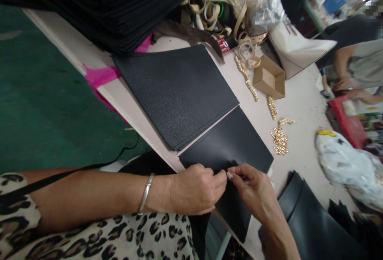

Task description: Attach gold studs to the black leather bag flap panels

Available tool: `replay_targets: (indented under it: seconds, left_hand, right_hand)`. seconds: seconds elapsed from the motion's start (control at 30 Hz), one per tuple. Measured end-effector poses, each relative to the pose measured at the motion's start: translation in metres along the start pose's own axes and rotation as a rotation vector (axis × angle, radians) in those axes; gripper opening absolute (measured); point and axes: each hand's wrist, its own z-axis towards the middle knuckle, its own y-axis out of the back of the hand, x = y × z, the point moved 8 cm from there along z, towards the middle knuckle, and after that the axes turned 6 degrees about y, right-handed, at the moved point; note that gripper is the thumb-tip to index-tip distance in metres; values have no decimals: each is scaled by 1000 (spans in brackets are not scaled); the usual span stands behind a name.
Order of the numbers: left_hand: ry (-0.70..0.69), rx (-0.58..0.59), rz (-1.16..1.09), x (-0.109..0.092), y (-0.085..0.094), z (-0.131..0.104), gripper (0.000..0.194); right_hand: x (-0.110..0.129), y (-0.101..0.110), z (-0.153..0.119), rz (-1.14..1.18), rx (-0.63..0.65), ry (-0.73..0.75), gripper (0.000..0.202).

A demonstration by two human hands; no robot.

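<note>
Fingertips of the left hand [197, 190] and right hand [257, 190] meet in a pinching grip over a smooth black leather-like panel [229, 138] on the pale table [308, 104]; whether anything small is between them cannot be told. Handling of this panel looks unfinished; whether the grained black rectangular sheets [178, 96] just beside it, or the smooth black sheets [314, 220] to its right, are done does not show. Only the hands hide part of the panel. Beyond lie a loose heap of small gold-coloured pieces [280, 142] and an open brown cardboard box [277, 88]; farthest, a co-worker's hands [357, 93].
</note>
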Motion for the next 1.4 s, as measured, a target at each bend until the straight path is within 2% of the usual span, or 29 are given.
replay_targets:
  seconds: [0.17, 0.3, 0.47, 0.57, 0.67, 0.77, 1.0, 1.17, 1.3, 1.4]
  left_hand:
    - [2, -16, -19, 1, 2, -2, 44]
    - [1, -35, -45, 2, 0, -2, 43]
    - [9, -32, -60, 2, -3, -1, 46]
    - [6, -53, -62, 2, -1, -1, 39]
    - [4, -73, -68, 3, 1, -2, 39]
    - [-6, -96, -80, 4, 3, -2, 39]
    - [-3, -114, -90, 4, 3, -3, 36]
    - [2, -138, -78, 3, 1, -4, 35]
    - [1, -134, -95, 3, 2, -4, 35]
    - [-1, -112, -103, 4, 2, -3, 34]
  right_hand:
    - [4, 0, 5, 61, 87, 52, 20]
    - [7, 2, 7, 69, 106, 97, 22]
    - [8, 3, 12, 36, 110, 63, 18]
    - [4, 2, 15, 33, 173, 29, 18]
    - [3, 1, 14, 78, 249, 56, 21]
    - [3, 1, 12, 88, 250, 69, 20]
    - [0, 0, 11, 29, 205, -16, 19]
    - [-8, -5, 14, 44, 298, -176, 19]
    - [-2, -7, 21, -64, 337, -179, 13]
    - [0, -5, 25, -131, 320, -171, 8]
